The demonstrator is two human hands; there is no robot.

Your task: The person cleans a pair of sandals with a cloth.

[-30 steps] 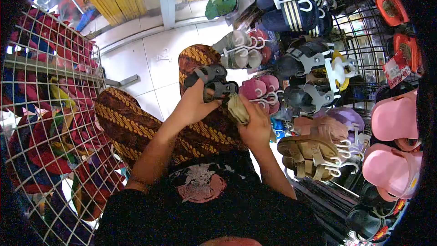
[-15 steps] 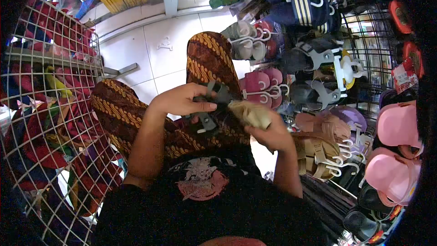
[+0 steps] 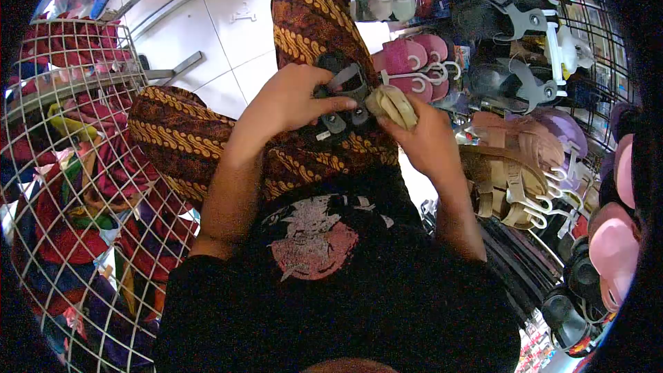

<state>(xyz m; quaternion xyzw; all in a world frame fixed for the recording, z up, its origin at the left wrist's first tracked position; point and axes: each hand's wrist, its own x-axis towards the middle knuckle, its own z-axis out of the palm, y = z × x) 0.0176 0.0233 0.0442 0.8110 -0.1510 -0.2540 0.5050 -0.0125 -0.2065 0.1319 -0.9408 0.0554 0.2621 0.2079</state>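
Note:
Over my lap, my left hand (image 3: pixel 293 100) has its thumb and fingers closed on a black strapped sandal (image 3: pixel 356 85). Grey strap pieces and a small pale tag show below the thumb. My right hand (image 3: pixel 425 137) grips a folded beige cloth (image 3: pixel 395 105), its near end right at the sandal's edge. Part of the sandal lies hidden behind the left hand's fingers. Beneath both hands are the brown and orange patterned trousers (image 3: pixel 314 10).
A wire grid basket (image 3: pixel 76 166) with red cloth items stands at my left. At my right hang pink slippers (image 3: pixel 404 55), black sandals (image 3: pixel 497 17) and tan sandals (image 3: pixel 504 176) on white hangers. A white hanger (image 3: pixel 243 13) lies on the tiled floor.
The view has tilted down. The right hand's cloth has gone from loosely bunched to more tightly folded and sits close against the sandal. The left hand keeps its hold on the sandal.

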